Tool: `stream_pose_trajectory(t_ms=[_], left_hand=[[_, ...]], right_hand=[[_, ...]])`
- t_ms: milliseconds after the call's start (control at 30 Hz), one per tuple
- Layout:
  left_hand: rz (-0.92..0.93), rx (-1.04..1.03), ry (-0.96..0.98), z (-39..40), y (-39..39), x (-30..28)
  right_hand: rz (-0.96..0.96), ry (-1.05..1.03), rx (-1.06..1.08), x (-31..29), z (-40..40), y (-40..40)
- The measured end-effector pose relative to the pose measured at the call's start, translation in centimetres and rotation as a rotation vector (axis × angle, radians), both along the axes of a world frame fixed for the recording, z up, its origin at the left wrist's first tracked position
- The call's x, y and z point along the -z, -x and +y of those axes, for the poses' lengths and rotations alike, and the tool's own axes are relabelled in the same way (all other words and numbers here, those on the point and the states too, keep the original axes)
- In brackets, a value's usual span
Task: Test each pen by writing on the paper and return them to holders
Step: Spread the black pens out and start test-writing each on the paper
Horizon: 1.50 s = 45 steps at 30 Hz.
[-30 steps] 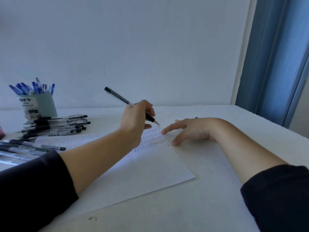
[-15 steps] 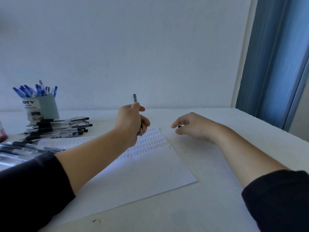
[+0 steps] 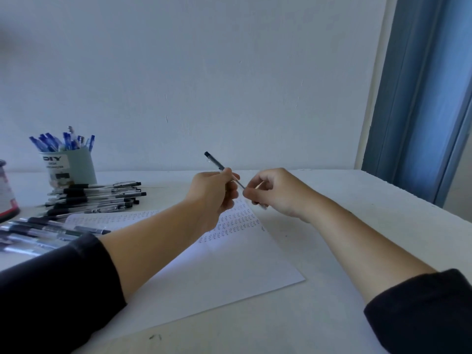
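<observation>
My left hand (image 3: 214,190) grips a black pen (image 3: 214,161) above the top of the paper (image 3: 229,264), its capped end pointing up and left. My right hand (image 3: 275,192) has come up to the pen's tip with curled fingers pinching a small piece, apparently the pen's cap (image 3: 263,206). The paper carries rows of small written test words near its far edge. A pale holder (image 3: 74,167) full of blue pens stands at the back left.
A heap of black pens (image 3: 99,198) lies in front of the holder, and more pens (image 3: 46,231) lie at the left edge. A red-and-white container (image 3: 6,198) is partly visible far left. A blue curtain (image 3: 421,98) hangs at the right beyond the white table (image 3: 357,226).
My left hand lifted the pen off the paper and turned it. My right hand left the paper, picked a small dark piece off the table and brought it to the pen's tip.
</observation>
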<state>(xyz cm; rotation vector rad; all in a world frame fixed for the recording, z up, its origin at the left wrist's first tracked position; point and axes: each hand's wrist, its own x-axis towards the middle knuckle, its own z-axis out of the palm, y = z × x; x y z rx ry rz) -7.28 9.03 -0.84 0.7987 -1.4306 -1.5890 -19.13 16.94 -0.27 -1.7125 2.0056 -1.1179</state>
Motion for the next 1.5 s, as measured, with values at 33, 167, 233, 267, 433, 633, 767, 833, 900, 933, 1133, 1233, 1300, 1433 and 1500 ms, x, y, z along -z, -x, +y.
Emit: stream_pose_trajectory(t_ms=[33, 167, 233, 267, 433, 633, 767, 833, 900, 933, 1133, 1233, 1300, 1433, 1500], left_hand=[[0.012, 0.046, -0.014, 0.2, 0.0, -0.1], [-0.310, 0.137, 0.131, 0.1, -0.3, -0.6], [-0.621, 0.137, 0.370, -0.5, -0.6, -0.9], [-0.728, 0.142, 0.480, -0.8, -0.7, -1.1], [-0.823, 0.084, 0.694, -1.4, -2.3, -2.9], [-1.280, 0.319, 0.811, -4.4, -10.4, -6.7], [-1.800, 0.573, 0.693, -5.7, -17.4, -7.7], [-1.891, 0.573, 0.644, -5.9, -20.2, -6.5], [-1.858, 0.576, 0.661, -6.3, -22.2, -4.7], [-1.797, 0.558, 0.682, -6.6, -22.8, -4.0], [-1.508, 0.266, 0.848, -9.3, -23.9, -1.6], [-1.401, 0.118, 0.886, -10.4, -24.0, -0.7], [-1.366, 0.039, 0.924, -10.7, -24.0, -0.4], [-1.352, 0.014, 0.912, -10.8, -24.0, -0.4], [-1.408, 0.001, 0.936, -10.9, -23.9, -0.7]], right_hand=[[0.033, -0.014, 0.010, 0.0, -0.1, -0.1], [0.246, -0.131, 0.204, -0.6, 0.4, 0.9], [0.366, -0.218, 0.364, -0.9, 1.1, 1.6], [0.405, -0.266, 0.426, -1.0, 1.4, 1.9], [0.465, -0.446, 0.498, -0.7, 1.8, 2.7], [0.524, -0.330, 0.365, -0.4, 1.3, 1.0], [0.507, -0.381, 0.029, 0.3, 0.1, -2.3], [0.513, -0.461, -0.071, 0.6, -0.6, -3.5], [0.461, -0.520, -0.122, 0.8, -1.0, -3.7], [0.428, -0.533, -0.137, 0.8, -1.1, -3.6], [0.331, -0.555, -0.199, 0.3, -0.9, -3.2], [0.276, -0.565, -0.218, 0.2, -0.9, -3.2], [0.265, -0.565, -0.230, 0.1, -0.9, -3.4], [0.270, -0.536, -0.275, 0.0, -1.6, -5.0], [0.294, -0.516, -0.288, 0.2, -2.5, -6.0]])
